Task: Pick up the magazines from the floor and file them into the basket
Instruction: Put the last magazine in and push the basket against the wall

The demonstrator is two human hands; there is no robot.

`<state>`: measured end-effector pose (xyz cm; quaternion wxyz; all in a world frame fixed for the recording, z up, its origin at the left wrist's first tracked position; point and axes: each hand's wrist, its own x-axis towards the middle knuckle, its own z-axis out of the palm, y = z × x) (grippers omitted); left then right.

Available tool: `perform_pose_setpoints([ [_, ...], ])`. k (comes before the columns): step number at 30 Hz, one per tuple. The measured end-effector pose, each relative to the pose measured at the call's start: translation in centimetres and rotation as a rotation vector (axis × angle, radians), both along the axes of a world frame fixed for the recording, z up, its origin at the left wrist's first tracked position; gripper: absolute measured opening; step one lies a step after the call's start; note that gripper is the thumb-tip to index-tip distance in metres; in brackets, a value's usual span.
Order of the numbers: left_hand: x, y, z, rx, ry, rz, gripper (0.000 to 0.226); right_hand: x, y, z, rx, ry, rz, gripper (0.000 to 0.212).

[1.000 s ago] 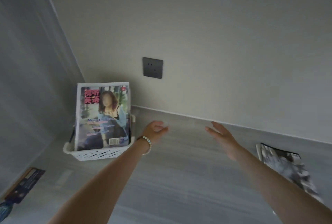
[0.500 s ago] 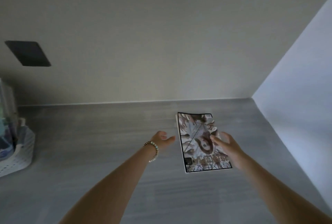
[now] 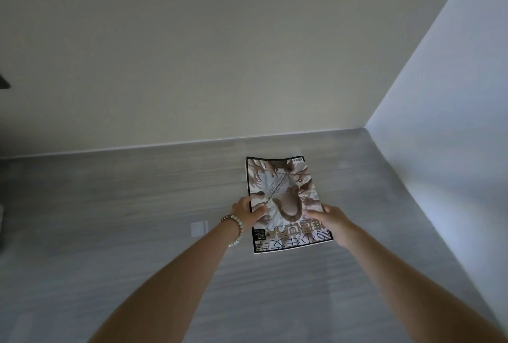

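A magazine (image 3: 283, 194) with a pale cover of hands and a black border sits over the grey floor, its title toward me and upside down. My left hand (image 3: 246, 212), with a bead bracelet at the wrist, grips its left edge. My right hand (image 3: 328, 217) grips its right edge. The far end of the magazine curls upward a little. The basket is almost out of frame at the far left edge.
A beige wall meets the grey floor (image 3: 137, 205) behind the magazine. A white wall (image 3: 445, 150) closes the right side, forming a corner. A small pale patch (image 3: 199, 228) lies on the floor left of my left wrist.
Both hands have closed on the magazine's two side edges. My view has swung further right, so the basket has slid out to the left.
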<state>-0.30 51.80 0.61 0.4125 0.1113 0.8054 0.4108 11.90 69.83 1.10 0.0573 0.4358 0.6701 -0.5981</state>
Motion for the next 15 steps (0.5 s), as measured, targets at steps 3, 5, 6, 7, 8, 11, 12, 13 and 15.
perform_pose_setpoints([
  [3,-0.6,-0.7,0.9,0.018,0.03,0.002,0.058,-0.5,-0.2,0.5,0.052,0.08,0.031,0.043],
  [5,-1.5,-1.2,1.8,-0.046,0.196,-0.052,0.073,-1.3,-0.5,1.8,0.093,0.147,0.07,0.044],
  [6,-2.1,-1.5,2.3,-0.058,0.29,-0.087,0.08,-1.8,-0.8,2.8,0.119,0.179,0.111,0.044],
  [7,-2.8,-1.9,3.1,-0.057,0.392,-0.118,0.087,-2.5,-1.1,3.9,0.151,0.206,0.157,0.045],
  [8,-3.4,-2.3,4.0,-0.046,0.51,-0.151,0.092,-3.3,-1.5,5.1,0.187,0.236,0.212,0.045],
  [11,-5.4,-4.3,7.4,-0.079,0.875,-0.287,0.102,-6.3,-3.4,8.9,0.292,0.302,0.4,0.042],
  [12,-6.2,-5.2,8.3,-0.118,0.941,-0.322,0.102,-7.4,-4.3,10.1,0.333,0.307,0.467,0.041],
  [13,-6.9,-6.3,9.4,-0.16,0.99,-0.355,0.097,-8.5,-5.3,11.3,0.366,0.307,0.526,0.04],
  [15,-8.3,-8.9,11.3,-0.226,1.033,-0.381,0.075,-10.5,-7.5,13.2,0.402,0.297,0.646,0.039],
])
